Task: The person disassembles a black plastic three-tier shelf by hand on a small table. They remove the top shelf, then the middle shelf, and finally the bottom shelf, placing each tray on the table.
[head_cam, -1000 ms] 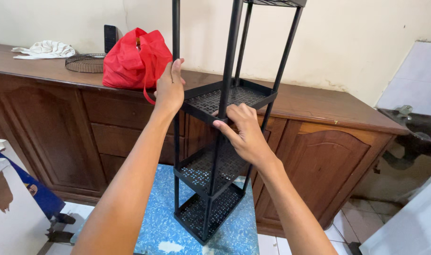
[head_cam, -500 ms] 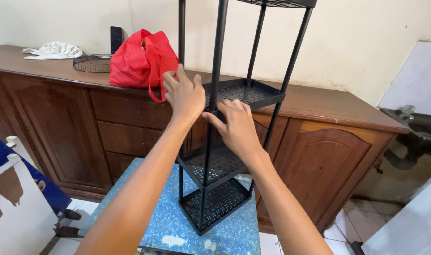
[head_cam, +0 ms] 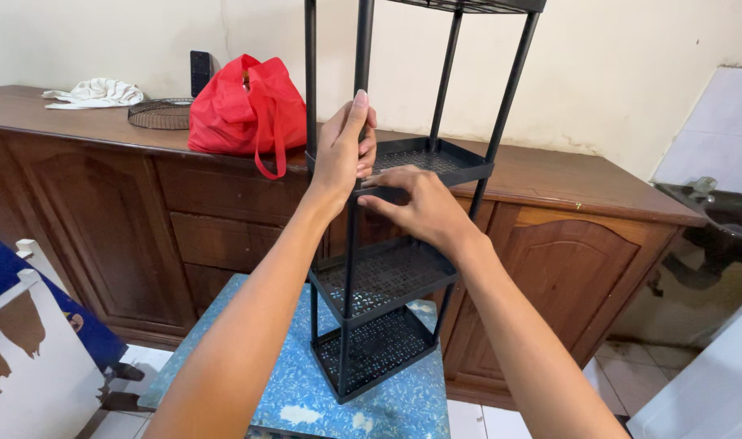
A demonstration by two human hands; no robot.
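A long wooden sideboard [head_cam: 143,195] runs along a cream wall, and a speckled blue stool [head_cam: 306,398] stands near it on the tiled floor. On the stool stands a black shelf rack [head_cam: 379,325], upright, its top cut off by the frame. The left hand [head_cam: 342,150] wraps its fingers around the near post. The right hand [head_cam: 415,207] presses curled fingers on the middle tray's edge; its grip is hard to make out. Far left on the sideboard sit a red bag [head_cam: 245,106], a wire basket [head_cam: 159,114] and a white cloth [head_cam: 94,92].
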